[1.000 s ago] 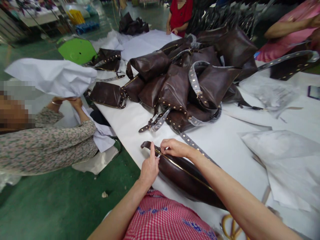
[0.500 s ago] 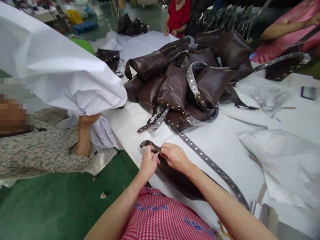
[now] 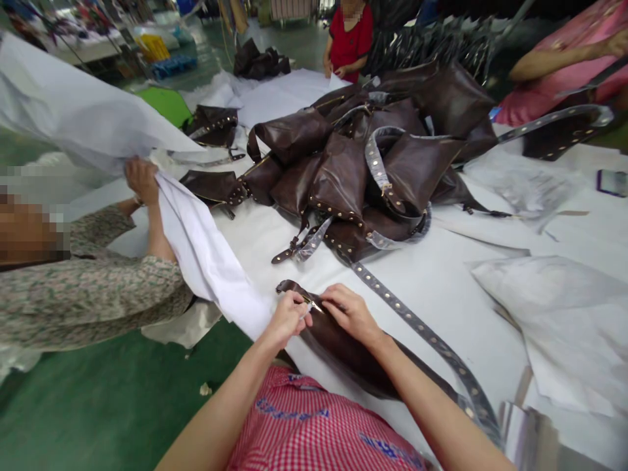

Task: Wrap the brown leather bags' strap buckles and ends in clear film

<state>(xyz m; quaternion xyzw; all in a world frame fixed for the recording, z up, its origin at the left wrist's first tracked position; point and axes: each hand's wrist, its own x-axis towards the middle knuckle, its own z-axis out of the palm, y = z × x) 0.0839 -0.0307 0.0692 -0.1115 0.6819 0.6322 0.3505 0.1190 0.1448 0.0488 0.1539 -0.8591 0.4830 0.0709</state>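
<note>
My two forearms come up from the bottom edge and slant inward, so that my hands meet nearly side by side over the near edge of the white table (image 3: 417,275). Under them lies a dark brown bag (image 3: 346,356), on its side along that edge in front of my checked apron (image 3: 304,428), its narrow end up and to the left, the rest running down to the right beneath my right forearm. My left hand (image 3: 289,317) is curled, thumb and fingertips pinched together at the gold zip (image 3: 316,306); what sits between them is too small to make out. My right hand (image 3: 349,313) lies palm down just across from it, wrist a little raised, fingers half bent and pointing left, their tips on the brown leather beside the zip; I cannot tell whether they grip or only press. A studded strap (image 3: 417,322) runs down the table past my right forearm, on its outer side. Beyond my hands rises a heap of brown bags (image 3: 338,173), and to my left a co-worker in a floral sleeve (image 3: 112,297) holds up a big white sheet (image 3: 196,248)
</note>
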